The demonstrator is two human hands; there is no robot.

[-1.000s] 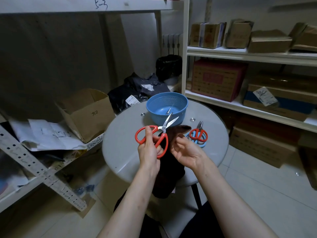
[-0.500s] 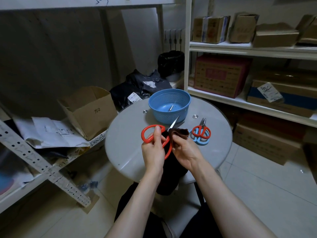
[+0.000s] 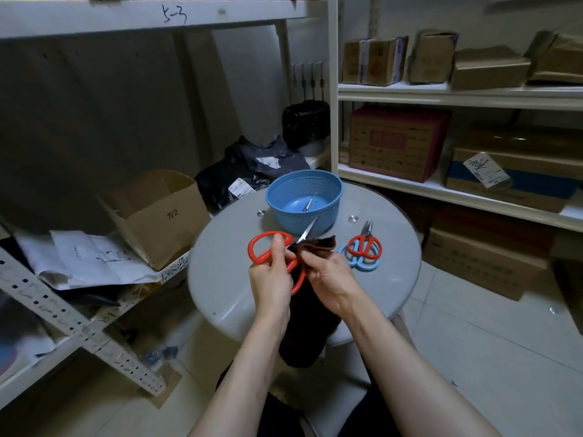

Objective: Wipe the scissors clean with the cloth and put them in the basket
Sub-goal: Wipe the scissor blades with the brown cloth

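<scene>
1. Gripping the red-handled scissors with the left hand: fingers curled round the lower handle loop, thumb laid up against the upper loop.
2. Pinching a fold of the dark brown cloth with the right hand, fingers and thumb closed on it right at the base of the blades, knuckles close against the left hand.
3. Held up over the near half of the round grey table, not lying on it; only the blade tip bare, poking out of the cloth and aimed up and away at the blue basket.
4. Hanging down from both hands past the table's near edge: the long loose end of the cloth.
5. Standing upright at the far side of the table, just beyond the blade tip: the basket, with a small metal piece on its floor, too small to identify.
6. Lying flat on the table right of the hands, near the basket: a smaller red-handled pair stacked on a blue-handled pair, touching.
7. Farther out: an open cardboard box beside loose papers on the left rack, black bags behind the basket, white shelving loaded with cartons at right.
</scene>
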